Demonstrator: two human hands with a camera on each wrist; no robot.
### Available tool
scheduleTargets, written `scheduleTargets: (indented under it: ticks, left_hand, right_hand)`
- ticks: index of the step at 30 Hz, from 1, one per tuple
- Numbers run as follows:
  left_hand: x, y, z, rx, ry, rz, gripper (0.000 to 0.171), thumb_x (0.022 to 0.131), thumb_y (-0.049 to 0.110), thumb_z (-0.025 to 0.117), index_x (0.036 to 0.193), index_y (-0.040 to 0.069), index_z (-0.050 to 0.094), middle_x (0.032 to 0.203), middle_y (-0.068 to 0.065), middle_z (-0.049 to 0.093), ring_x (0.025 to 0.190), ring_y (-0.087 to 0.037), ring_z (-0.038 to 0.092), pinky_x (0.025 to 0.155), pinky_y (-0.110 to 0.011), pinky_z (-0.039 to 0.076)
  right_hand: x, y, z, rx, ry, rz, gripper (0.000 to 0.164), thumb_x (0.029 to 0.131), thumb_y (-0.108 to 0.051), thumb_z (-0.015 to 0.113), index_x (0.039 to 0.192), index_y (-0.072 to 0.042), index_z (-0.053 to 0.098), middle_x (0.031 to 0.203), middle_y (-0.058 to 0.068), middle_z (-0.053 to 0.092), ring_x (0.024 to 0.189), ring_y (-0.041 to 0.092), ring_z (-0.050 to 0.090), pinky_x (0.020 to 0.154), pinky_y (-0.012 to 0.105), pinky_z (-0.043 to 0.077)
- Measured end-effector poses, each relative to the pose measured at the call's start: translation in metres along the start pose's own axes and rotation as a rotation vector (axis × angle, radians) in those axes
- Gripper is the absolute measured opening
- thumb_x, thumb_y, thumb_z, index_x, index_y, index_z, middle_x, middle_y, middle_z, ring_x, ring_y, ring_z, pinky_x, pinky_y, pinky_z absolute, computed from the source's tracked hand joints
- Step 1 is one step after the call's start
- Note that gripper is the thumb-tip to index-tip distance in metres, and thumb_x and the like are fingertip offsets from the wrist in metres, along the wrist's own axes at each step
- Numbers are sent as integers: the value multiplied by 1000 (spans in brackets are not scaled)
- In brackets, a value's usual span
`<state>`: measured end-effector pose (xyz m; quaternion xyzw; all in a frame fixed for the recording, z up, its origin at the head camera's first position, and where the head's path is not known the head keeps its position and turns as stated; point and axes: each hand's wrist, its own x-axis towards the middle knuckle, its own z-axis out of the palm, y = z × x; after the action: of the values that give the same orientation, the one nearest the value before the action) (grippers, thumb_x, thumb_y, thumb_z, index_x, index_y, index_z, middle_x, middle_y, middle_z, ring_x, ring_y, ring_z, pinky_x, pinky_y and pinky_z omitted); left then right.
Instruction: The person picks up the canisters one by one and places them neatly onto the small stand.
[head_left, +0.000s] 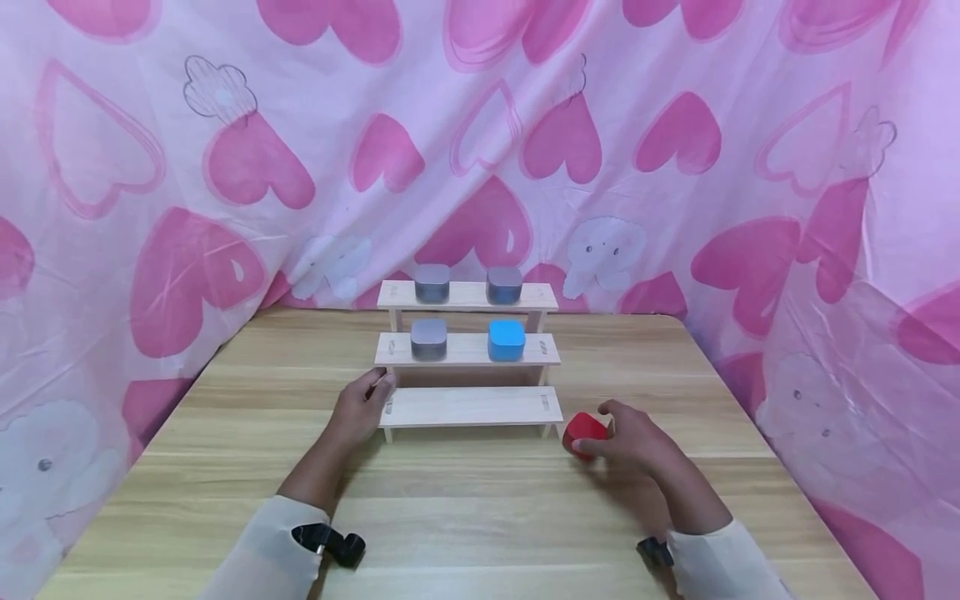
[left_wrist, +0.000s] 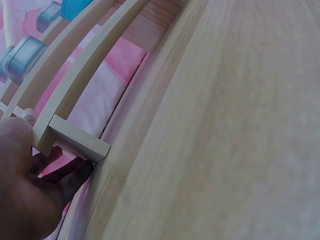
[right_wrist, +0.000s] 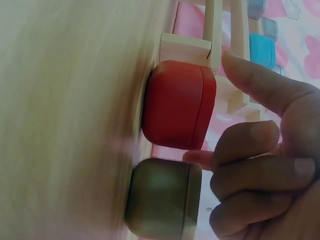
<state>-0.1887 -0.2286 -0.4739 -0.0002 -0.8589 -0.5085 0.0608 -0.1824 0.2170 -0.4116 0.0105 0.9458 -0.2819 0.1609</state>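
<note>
A three-tier wooden stand (head_left: pixel 472 406) is on the table. My left hand (head_left: pixel 365 404) holds its left end, with the thumb at the board and the fingers under it by the leg (left_wrist: pixel 80 140). Past the stand's front right corner sits a red tin (head_left: pixel 585 433) with rounded corners. My right hand (head_left: pixel 633 437) is at this red tin (right_wrist: pixel 175 105): the thumb and index finger spread about it, the other fingers curled in. A dull olive-grey tin (right_wrist: pixel 157 197) is beside it in the right wrist view, hidden in the head view.
Two grey tins (head_left: pixel 432 283) stand on the top tier. The middle tier carries a grey tin (head_left: pixel 428 339) and a bright blue tin (head_left: pixel 507 340). A pink heart-print cloth (head_left: pixel 480 125) hangs around the wooden table (head_left: pixel 465 517).
</note>
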Motion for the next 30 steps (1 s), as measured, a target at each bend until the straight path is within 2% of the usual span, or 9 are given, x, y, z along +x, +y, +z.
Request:
scheduleTargets:
  ticks: [4, 11, 17, 20, 25, 30]
  left_hand:
    - [0, -2, -2, 8, -9, -11, 54, 119, 41, 44, 159, 7, 55, 159, -26, 59, 149, -47, 55, 126, -62, 44]
    - [0, -1, -3, 2, -6, -15, 55, 119, 41, 45, 160, 6, 54, 161, -26, 56, 150, -47, 54, 127, -62, 42]
    - [1, -2, -1, -1, -7, -7, 54, 119, 40, 45, 160, 6, 53, 162, -26, 56, 150, -47, 54, 126, -62, 43]
    - [1, -2, 0, -4, -7, -10, 54, 119, 39, 45, 160, 5, 53, 162, -26, 55, 151, -47, 53, 127, -62, 43]
    - [1, -1, 0, 4, -12, -16, 56, 119, 41, 44, 162, 5, 50, 164, -26, 53, 152, -47, 52, 127, -62, 42]
    - [1, -1, 2, 2, -4, -4, 54, 119, 39, 46, 160, 5, 53, 160, -26, 57, 149, -47, 55, 125, -63, 44]
  right_hand:
    - [3, 3, 3, 28, -23, 3, 96, 77, -44, 99, 149, -2, 52, 113, 14, 68, 101, 28, 63, 75, 35, 59]
    - [7, 4, 4, 44, -13, -13, 76, 74, -34, 102, 132, -5, 62, 113, 11, 69, 101, 28, 63, 74, 35, 60]
    - [7, 4, 6, 49, -15, -23, 70, 77, -28, 99, 132, -4, 64, 111, 12, 70, 97, 27, 63, 74, 33, 58]
    - [6, 5, 6, 44, -19, -30, 70, 79, -26, 98, 134, -3, 63, 112, 12, 71, 98, 27, 64, 74, 33, 59]
    - [4, 6, 7, 73, -27, -17, 80, 74, -28, 101, 138, -4, 60, 118, 14, 70, 104, 29, 64, 73, 35, 63]
    - [2, 6, 9, 116, -46, 10, 85, 72, -27, 102, 141, -5, 57, 121, 15, 69, 101, 30, 64, 69, 34, 64]
